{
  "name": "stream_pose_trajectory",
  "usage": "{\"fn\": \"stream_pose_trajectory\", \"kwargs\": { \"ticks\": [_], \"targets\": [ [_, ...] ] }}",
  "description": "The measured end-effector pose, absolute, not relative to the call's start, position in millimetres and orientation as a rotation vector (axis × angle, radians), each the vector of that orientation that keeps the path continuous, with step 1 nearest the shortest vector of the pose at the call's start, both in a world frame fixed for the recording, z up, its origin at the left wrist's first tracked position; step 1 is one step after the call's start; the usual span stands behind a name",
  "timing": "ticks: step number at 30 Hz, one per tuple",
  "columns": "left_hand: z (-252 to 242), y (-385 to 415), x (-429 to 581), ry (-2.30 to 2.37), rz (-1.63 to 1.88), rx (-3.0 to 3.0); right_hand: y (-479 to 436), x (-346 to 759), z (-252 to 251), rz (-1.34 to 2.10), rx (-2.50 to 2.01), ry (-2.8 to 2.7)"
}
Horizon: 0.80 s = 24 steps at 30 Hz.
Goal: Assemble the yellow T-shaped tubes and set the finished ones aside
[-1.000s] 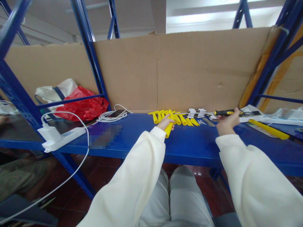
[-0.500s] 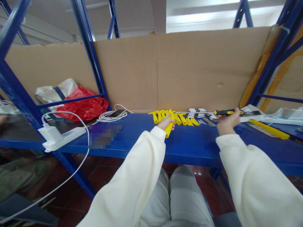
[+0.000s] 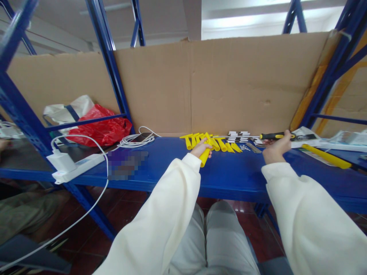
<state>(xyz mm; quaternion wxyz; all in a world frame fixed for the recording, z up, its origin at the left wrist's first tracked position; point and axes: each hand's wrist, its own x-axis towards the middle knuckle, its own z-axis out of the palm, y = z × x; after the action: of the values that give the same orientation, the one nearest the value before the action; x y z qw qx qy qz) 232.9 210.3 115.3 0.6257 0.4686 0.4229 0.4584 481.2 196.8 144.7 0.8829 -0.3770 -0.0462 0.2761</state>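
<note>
My left hand (image 3: 200, 149) is closed around a yellow plastic handle (image 3: 205, 157), its hollow end facing down toward me. My right hand (image 3: 276, 148) grips a long screwdriver (image 3: 271, 136) by its black and yellow handle. The shaft lies level, pointing left, and its tip reaches the head of the yellow handle; whether it touches a screw is too small to tell. Behind and beside my left hand, several more yellow handles (image 3: 220, 145) lie in a row. Between my hands are small screws (image 3: 244, 147) and a flat grey strip (image 3: 254, 148).
Several black-and-white flat pieces (image 3: 237, 134) lie by the cardboard wall (image 3: 243, 84). A long yellow-handled tool (image 3: 327, 156) rests at right on the blue table (image 3: 229, 181). At left are a power strip (image 3: 77, 169), coiled white cable (image 3: 133, 141) and red bag (image 3: 100, 126).
</note>
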Motion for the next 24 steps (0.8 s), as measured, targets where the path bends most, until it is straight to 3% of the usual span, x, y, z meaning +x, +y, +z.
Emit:
{"fn": "stream_pose_trajectory", "kwargs": {
  "ticks": [24],
  "targets": [
    [110.7,213.2,234.4,1.091,1.219,1.220,201.0,476.4,143.4,0.720,-0.826,-0.165]
  ]
}}
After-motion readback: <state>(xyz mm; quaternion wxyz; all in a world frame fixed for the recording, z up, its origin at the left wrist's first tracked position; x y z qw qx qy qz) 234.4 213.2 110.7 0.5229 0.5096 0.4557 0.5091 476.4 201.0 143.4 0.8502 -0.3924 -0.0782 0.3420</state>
